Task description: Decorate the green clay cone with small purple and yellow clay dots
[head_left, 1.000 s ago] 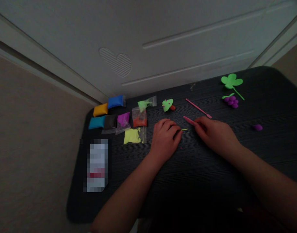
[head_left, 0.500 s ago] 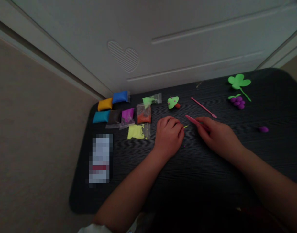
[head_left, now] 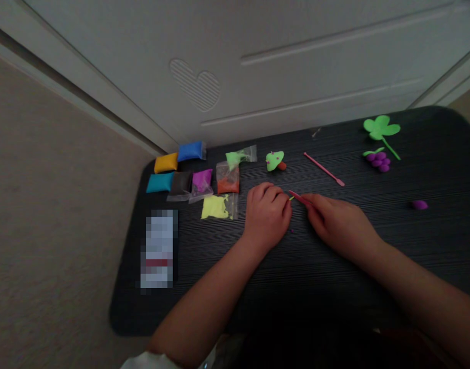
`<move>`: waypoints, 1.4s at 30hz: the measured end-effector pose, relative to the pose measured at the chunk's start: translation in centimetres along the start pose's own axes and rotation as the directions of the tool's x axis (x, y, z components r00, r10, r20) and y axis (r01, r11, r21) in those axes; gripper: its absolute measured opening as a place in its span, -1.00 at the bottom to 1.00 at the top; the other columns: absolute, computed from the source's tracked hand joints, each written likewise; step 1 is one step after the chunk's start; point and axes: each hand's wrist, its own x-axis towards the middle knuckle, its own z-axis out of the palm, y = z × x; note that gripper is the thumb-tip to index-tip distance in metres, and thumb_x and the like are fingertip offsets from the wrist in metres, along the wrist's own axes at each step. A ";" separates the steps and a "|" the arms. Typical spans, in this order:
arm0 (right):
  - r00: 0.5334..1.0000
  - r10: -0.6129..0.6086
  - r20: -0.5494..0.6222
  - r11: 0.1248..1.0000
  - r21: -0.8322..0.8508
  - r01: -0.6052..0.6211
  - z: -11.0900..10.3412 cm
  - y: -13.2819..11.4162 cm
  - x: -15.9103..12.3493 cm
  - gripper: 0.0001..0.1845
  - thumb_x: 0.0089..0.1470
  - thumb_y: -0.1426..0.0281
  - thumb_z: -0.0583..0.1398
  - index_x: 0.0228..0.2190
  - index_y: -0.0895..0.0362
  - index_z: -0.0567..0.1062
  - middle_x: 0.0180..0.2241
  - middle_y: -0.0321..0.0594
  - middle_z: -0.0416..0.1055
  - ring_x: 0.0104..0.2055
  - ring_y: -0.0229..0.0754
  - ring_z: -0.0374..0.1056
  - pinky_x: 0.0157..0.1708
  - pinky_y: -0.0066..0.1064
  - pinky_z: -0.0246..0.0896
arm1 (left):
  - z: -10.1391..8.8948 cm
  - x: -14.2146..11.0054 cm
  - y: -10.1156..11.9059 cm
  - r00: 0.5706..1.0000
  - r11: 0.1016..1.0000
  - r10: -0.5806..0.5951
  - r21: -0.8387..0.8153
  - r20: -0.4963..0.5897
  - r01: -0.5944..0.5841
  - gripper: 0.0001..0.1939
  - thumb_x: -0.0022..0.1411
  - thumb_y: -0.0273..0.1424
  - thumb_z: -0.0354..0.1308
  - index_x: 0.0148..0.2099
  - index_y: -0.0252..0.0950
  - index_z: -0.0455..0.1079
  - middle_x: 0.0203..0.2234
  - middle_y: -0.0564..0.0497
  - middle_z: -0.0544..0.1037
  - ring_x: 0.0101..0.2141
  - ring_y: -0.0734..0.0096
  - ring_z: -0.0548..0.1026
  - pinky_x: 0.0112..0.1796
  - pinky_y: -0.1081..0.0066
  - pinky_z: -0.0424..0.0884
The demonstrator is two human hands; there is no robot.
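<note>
My left hand [head_left: 268,215] rests knuckles-up on the black table [head_left: 335,266], fingers curled, pinching a thin yellow-green clay strip [head_left: 291,198] at its fingertips. My right hand [head_left: 337,223] is closed around a pink sculpting tool [head_left: 298,197], whose tip touches the strip right beside the left fingertips. A tiny pink crumb [head_left: 292,231] lies between the two hands.
Several clay packets [head_left: 198,174] lie at the left: orange, blue, teal, dark, purple, red, green, yellow. A green clay figure [head_left: 275,160], a second pink tool [head_left: 323,168], a green clover [head_left: 381,129], purple grapes [head_left: 378,160] and a purple lump [head_left: 420,204] lie behind. A blurred box [head_left: 158,248] sits left.
My right hand has slid left, bringing the pink tool's tip up to the strip at the left fingertips. The left hand has barely moved. The view shifted slightly.
</note>
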 end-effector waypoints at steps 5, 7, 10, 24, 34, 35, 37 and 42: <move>1.000 -0.008 -0.005 1.000 -0.003 0.008 0.1 0.2 0.0 -0.68 0.14 0.36 -0.06 -0.07 0.07 0.28 -0.19 -0.23 0.43 -0.23 -0.15 0.39 -0.22 -0.33 0.26 | 0.0 0.0 0.0 1.000 1.000 0.005 0.002 0.003 -0.005 -0.84 0.17 -0.40 -0.01 -0.31 -0.31 0.39 -0.29 -0.02 0.47 -0.09 0.22 0.26 -0.08 0.19 0.18; 1.000 -0.012 -0.009 1.000 -0.008 0.012 0.1 0.2 -0.1 -0.68 0.14 0.36 -0.05 -0.08 0.07 0.29 -0.20 -0.23 0.44 -0.23 -0.16 0.39 -0.23 -0.34 0.26 | 0.0 0.0 0.0 1.000 1.000 0.006 0.001 0.000 -0.006 -0.84 0.17 -0.40 -0.01 -0.31 -0.30 0.39 -0.29 -0.02 0.47 -0.09 0.22 0.26 -0.08 0.19 0.18; 1.000 -0.014 -0.017 1.000 -0.020 0.013 0.0 0.1 -0.1 -0.69 0.14 0.37 -0.05 -0.09 0.08 0.31 -0.21 -0.22 0.44 -0.24 -0.15 0.40 -0.24 -0.34 0.25 | 0.0 0.0 0.0 1.000 1.000 0.008 0.000 -0.003 -0.008 -0.85 0.17 -0.40 0.00 -0.31 -0.30 0.39 -0.30 -0.02 0.47 -0.10 0.23 0.27 -0.09 0.19 0.19; 0.998 -0.066 -0.014 0.986 -0.154 0.063 0.2 -0.2 -0.5 -0.65 0.12 0.40 -0.05 -0.05 0.08 0.30 -0.31 -0.24 0.44 -0.34 -0.13 0.38 -0.36 -0.33 0.20 | -0.2 0.0 0.2 1.000 1.000 0.023 0.001 0.007 -0.023 -0.82 0.17 -0.40 -0.01 -0.24 -0.29 0.39 -0.28 -0.03 0.46 -0.10 0.23 0.27 -0.08 0.18 0.18; 0.997 -0.064 -0.032 0.977 -0.204 0.056 0.2 -0.7 -0.5 -0.65 0.10 0.41 -0.03 -0.07 0.09 0.32 -0.38 -0.23 0.44 -0.41 -0.15 0.36 -0.45 -0.35 0.12 | 0.0 -0.1 0.0 0.999 0.999 0.048 -0.003 0.005 -0.048 -0.82 0.17 -0.42 0.00 -0.24 -0.26 0.42 -0.28 -0.01 0.47 -0.11 0.23 0.27 -0.08 0.18 0.18; 0.998 -0.061 -0.032 0.978 -0.204 0.053 0.2 -0.7 -0.4 -0.66 0.11 0.41 -0.03 -0.07 0.09 0.32 -0.37 -0.22 0.44 -0.40 -0.15 0.37 -0.45 -0.35 0.12 | 0.0 -0.1 0.0 0.999 0.999 0.049 -0.004 0.007 -0.048 -0.82 0.17 -0.42 0.00 -0.24 -0.26 0.42 -0.28 -0.01 0.47 -0.11 0.23 0.28 -0.08 0.18 0.18; 0.998 -0.058 -0.030 0.978 -0.201 0.051 0.1 -0.7 -0.3 -0.66 0.11 0.41 -0.04 -0.08 0.09 0.33 -0.35 -0.22 0.44 -0.39 -0.15 0.37 -0.45 -0.35 0.12 | 0.0 0.0 0.0 0.999 0.999 0.049 -0.004 0.011 -0.049 -0.82 0.17 -0.42 0.00 -0.23 -0.26 0.41 -0.28 -0.01 0.47 -0.11 0.23 0.28 -0.08 0.18 0.18; 0.998 -0.045 -0.035 0.982 -0.184 0.038 0.0 -0.4 -0.5 -0.66 0.10 0.40 -0.03 -0.08 0.08 0.33 -0.34 -0.23 0.45 -0.39 -0.14 0.38 -0.47 -0.35 0.13 | 0.0 -0.1 0.0 0.999 0.999 0.045 0.002 0.019 -0.045 -0.82 0.17 -0.42 -0.01 -0.25 -0.27 0.41 -0.29 -0.01 0.47 -0.11 0.24 0.28 -0.08 0.18 0.18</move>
